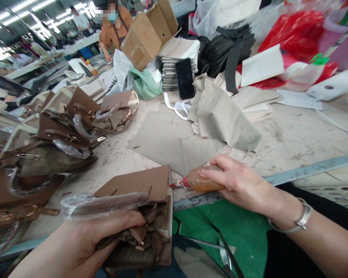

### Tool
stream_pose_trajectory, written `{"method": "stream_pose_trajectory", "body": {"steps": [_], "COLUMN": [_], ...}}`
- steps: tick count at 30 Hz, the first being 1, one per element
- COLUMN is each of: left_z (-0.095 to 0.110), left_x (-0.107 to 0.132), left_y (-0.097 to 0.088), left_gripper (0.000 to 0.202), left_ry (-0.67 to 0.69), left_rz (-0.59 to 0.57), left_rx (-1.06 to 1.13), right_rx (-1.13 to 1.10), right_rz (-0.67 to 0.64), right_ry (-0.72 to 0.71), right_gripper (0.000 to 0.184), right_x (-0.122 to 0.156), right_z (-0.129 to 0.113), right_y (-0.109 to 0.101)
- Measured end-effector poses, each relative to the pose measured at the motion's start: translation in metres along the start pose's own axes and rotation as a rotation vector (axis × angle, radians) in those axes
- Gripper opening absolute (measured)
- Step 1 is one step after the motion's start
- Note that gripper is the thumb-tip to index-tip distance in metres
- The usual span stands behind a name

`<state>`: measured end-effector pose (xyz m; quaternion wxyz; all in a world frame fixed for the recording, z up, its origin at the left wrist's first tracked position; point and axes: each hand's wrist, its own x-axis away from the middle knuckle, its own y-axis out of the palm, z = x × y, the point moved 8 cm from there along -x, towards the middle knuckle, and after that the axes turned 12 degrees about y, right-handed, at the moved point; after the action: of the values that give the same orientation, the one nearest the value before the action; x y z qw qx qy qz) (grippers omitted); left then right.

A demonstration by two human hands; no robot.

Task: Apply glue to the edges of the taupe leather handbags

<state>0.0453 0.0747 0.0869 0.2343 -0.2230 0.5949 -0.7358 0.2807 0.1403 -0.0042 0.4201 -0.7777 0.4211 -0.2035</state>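
My left hand [104, 235] is closed around a brown handbag [139, 181] at the table's front edge. Clear plastic wraps the bag's handle [110, 202], which lies across the back of my fingers. My right hand [237, 181] grips a soft squeeze bottle [204, 179] with amber contents and a red tip. That tip points left and meets, or nearly meets, the right edge of the bag's brown panel; I cannot tell if they touch. A silver bangle [304, 216] circles my right wrist.
Several similar brown bags [58, 135] crowd the left side. Grey fabric [223, 116], a black phone [185, 79] leaning on stacked sheets [169, 71], and a cardboard box [145, 36] stand farther back. A metal strip [316, 170] edges the table. A person [114, 31] works beyond.
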Motion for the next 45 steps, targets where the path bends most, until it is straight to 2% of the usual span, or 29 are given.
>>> {"method": "stream_pose_trajectory", "body": {"steps": [2,7,14,20,26,32,36,38,39,42,44,45], "left_z": [-0.002,-0.003,-0.006,-0.005,-0.012,-0.012,-0.018,-0.026,-0.033,-0.062,-0.080,-0.087], "left_x": [-0.002,-0.006,-0.002,-0.006,-0.007,-0.007,-0.006,-0.003,0.001,0.023,0.044,0.052], "left_y": [0.000,-0.002,0.003,0.000,-0.001,-0.001,-0.006,-0.011,-0.016,-0.031,-0.041,-0.047], "left_gripper": [0.041,0.040,0.040,0.037,0.036,0.039,0.038,0.036,0.033,0.020,0.023,0.024], "left_ry": [-0.020,-0.012,-0.047,-0.049,-0.073,-0.091,-0.132,-0.171,-0.216,-0.459,-0.634,-0.693], "left_rz": [-0.013,-0.017,-0.069,-0.081,-0.023,0.003,0.018,0.083,0.156,0.490,0.739,0.825], "left_rx": [0.025,0.069,0.014,0.041,0.028,0.118,0.200,0.307,0.369,0.558,0.621,0.607], "right_rx": [-0.024,-0.049,-0.028,-0.013,0.050,0.002,0.028,-0.049,-0.111,-0.314,-0.466,-0.551], "right_rz": [0.006,-0.088,0.046,-0.064,0.112,0.038,0.139,0.202,0.233,0.407,0.549,0.611], "right_ry": [-0.016,-0.038,-0.033,-0.056,-0.031,-0.044,0.004,0.009,0.018,0.139,0.327,0.419], "right_gripper": [0.062,0.065,0.065,0.063,0.063,0.061,0.063,0.055,0.049,0.033,0.035,0.041], "right_x": [0.001,0.001,0.001,-0.001,-0.002,-0.001,-0.003,-0.003,-0.004,-0.005,-0.006,-0.005], "right_z": [0.000,-0.002,-0.001,-0.004,0.003,-0.001,0.006,0.014,0.019,0.045,0.069,0.079], "right_y": [-0.003,0.002,-0.008,0.005,-0.001,0.006,-0.001,-0.010,-0.016,-0.039,-0.051,-0.054]}}
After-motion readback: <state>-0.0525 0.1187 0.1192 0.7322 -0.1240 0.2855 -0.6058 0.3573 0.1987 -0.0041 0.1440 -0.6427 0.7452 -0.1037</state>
